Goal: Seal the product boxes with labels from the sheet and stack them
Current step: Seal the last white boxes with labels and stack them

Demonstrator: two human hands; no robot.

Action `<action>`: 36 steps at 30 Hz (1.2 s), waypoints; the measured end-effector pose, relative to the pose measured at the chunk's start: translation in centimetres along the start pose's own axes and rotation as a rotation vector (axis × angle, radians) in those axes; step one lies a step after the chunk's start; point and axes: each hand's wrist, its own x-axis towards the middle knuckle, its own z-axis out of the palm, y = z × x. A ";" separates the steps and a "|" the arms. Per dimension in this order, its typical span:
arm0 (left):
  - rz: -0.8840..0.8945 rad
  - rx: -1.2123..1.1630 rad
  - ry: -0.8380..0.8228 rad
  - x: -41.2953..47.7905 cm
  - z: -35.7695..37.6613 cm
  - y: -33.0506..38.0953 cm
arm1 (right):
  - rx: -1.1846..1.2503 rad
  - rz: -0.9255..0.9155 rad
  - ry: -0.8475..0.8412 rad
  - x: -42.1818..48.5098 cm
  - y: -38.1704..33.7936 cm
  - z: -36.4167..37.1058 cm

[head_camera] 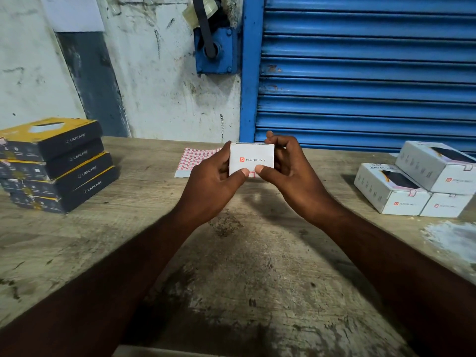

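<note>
While both hands grip the white box [251,158] mid-frame, left hand [213,181] and right hand [288,171] thumbs pressing a red label [252,174] at its lower edge, three labelled white boxes [417,181] already sit stacked at the right of the table [244,253]. The label sheet [190,158] lies just behind. The dark stack [56,163] on the left? Can't tell if it's sealed, so probably next.

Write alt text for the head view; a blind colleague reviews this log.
The left hand and right hand hold a small white Portronics box above a worn wooden table, thumbs by a red-edged label at its lower edge. A label sheet lies behind it, four dark Lapcare boxes are stacked at left, three white boxes at right.
</note>
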 end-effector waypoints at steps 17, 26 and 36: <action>0.021 -0.017 -0.067 -0.2 -0.8 0.3 | -0.039 0.032 0.018 0.1 -0.8 -0.5; 0.104 0.093 0.055 0.0 -0.9 -0.2 | -0.341 -0.062 0.017 -0.4 -1.0 -0.5; 0.123 0.194 0.070 -0.2 -0.9 -0.1 | -0.580 -0.117 -0.050 -0.3 -0.7 -1.1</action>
